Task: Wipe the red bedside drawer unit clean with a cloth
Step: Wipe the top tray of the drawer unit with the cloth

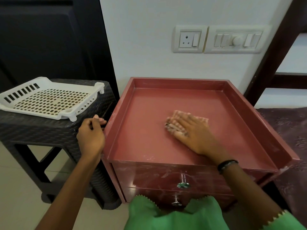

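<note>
The red bedside drawer unit (pixel 146 143) stands against the wall, its recessed top open to view and two knobbed drawer fronts below. A pinkish cloth (pixel 201 119) lies on the middle of the top. My right hand (pixel 191 135) presses flat on the cloth, fingers spread and blurred. My left hand (pixel 90 135) grips the unit's left rim near the front corner, thumb and fingers curled over the edge.
A dark woven-pattern stool (pixel 49 135) stands close on the left with a white perforated plastic tray (pixel 48 98) on it. Wall sockets and switches (pixel 216 39) sit above the unit. A bed with a dark patterned cover (pixel 289 130) lies to the right.
</note>
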A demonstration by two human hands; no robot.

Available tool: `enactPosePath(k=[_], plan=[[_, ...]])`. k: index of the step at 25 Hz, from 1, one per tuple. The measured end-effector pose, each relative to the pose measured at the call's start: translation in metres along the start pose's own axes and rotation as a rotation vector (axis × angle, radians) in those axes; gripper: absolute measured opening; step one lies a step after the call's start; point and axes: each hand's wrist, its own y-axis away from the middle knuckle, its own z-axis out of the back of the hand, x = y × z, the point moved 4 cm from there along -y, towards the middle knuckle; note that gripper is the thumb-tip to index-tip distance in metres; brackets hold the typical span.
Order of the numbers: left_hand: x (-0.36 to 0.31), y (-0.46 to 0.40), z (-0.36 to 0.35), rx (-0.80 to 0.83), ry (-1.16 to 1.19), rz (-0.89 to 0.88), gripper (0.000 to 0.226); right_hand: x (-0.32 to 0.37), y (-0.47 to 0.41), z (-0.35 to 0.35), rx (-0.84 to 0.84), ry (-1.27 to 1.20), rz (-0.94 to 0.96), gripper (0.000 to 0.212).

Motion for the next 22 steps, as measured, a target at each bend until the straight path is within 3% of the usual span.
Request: enactPosePath(k=[3,5,7,9,13,18,22], plan=[[0.000,0.000,0.000,0.004,0.006,0.010,0.032,-0.079,0.015,0.003,-0.047,0.082,-0.212,0.095],[0.000,-0.001,-0.001,0.006,0.010,0.016,0.033,-0.103,0.038,0.004,-0.086,0.092,-0.340,0.091],[-0.001,0.001,-0.002,0.002,0.015,0.013,0.033,-0.096,0.064,0.006,-0.118,0.069,-0.452,0.077],[-0.002,0.001,-0.003,0.000,0.020,0.011,0.033,-0.069,0.076,0.009,-0.135,0.053,-0.505,0.075],[-0.001,0.001,-0.004,0.007,0.035,0.027,0.033,0.007,0.066,0.005,-0.134,-0.013,-0.409,0.085],[0.003,-0.002,-0.004,0.014,0.068,0.043,0.030,0.130,0.037,-0.018,-0.207,-0.096,-0.113,0.059],[0.004,-0.002,-0.003,0.003,0.056,0.020,0.030,0.184,0.020,-0.027,-0.206,-0.167,0.020,0.056]])
